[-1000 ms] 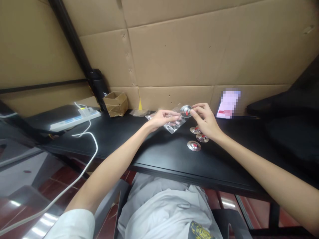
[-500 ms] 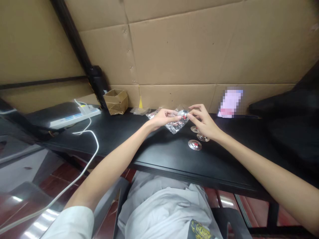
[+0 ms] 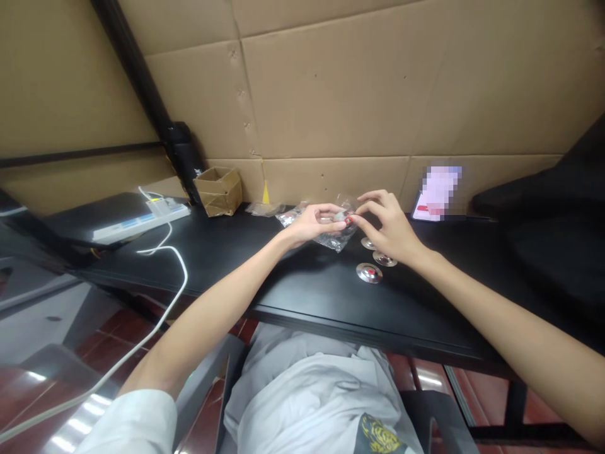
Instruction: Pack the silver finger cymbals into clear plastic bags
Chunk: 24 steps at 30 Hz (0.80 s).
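Note:
Between my two hands, just above the table, is a small shiny metal disc with a red centre (image 3: 348,219), now tilted so little of its face shows. My left hand (image 3: 314,224) grips its left side between thumb and fingers. From the right, the thumb and forefinger of my right hand (image 3: 385,230) pinch at the red centre, with the other fingers raised. Under and behind them lies a clear plastic bag (image 3: 333,241). Similar domed discs lie below my right hand: a near disc (image 3: 369,273), a middle disc (image 3: 385,258) and a partly hidden disc (image 3: 367,243).
Flat plastic packets (image 3: 265,209) lie by an open cardboard box (image 3: 218,191) and a black bottle (image 3: 185,157). A white power strip (image 3: 142,224) with a trailing cable (image 3: 182,271) is at left. A phone (image 3: 437,195) leans on the cardboard wall; a dark bag-like shape (image 3: 553,208) is right.
The disc has turned from facing me to a steeper tilt between my fingers. My right fingers have shifted slightly at its red centre. The discs on the table have stayed put.

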{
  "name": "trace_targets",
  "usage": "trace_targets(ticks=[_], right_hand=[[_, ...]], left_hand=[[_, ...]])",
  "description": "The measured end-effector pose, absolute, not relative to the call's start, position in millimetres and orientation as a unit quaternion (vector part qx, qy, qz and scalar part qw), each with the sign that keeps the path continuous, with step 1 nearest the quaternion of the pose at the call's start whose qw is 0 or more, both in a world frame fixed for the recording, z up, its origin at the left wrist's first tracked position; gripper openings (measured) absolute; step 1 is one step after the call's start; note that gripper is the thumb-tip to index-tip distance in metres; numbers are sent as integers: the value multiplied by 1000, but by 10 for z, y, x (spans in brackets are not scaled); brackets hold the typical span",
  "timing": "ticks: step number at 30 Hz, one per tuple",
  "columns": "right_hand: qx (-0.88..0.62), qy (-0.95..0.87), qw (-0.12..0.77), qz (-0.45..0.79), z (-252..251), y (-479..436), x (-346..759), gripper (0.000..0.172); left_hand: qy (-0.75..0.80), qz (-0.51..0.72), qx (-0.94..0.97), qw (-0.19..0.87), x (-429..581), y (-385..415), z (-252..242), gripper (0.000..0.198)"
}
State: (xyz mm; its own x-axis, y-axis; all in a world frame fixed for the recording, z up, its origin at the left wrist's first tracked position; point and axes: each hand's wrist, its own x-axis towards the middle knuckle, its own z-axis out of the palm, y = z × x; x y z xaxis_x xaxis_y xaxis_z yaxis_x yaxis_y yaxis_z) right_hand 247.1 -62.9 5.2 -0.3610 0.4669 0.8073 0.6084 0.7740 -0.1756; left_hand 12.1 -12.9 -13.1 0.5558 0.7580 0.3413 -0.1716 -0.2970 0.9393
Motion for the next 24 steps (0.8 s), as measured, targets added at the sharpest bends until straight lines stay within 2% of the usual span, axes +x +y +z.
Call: trace_targets(ticks=[5,9,14,19,24], right_hand=[[-309,-798,516,-42,83,-682,2414,10],[-298,-806,510,-28,84,-708,2397,8],[-297,-826,479,-14,97,-694,2436,17],[-307,-819,484,-3,120,-698,2471,17],[-385,-758,524,53,86,-683,2431,34]], left_hand=[[205,443,680,548,152,-161,-117,57],[185,446,684,546,176,-168,-128,60],[185,446,689,541,188,-126,-169,59],[191,479,677,525,183,-94,-166,55],[198,503,641,545,184,-138,-115,53]])
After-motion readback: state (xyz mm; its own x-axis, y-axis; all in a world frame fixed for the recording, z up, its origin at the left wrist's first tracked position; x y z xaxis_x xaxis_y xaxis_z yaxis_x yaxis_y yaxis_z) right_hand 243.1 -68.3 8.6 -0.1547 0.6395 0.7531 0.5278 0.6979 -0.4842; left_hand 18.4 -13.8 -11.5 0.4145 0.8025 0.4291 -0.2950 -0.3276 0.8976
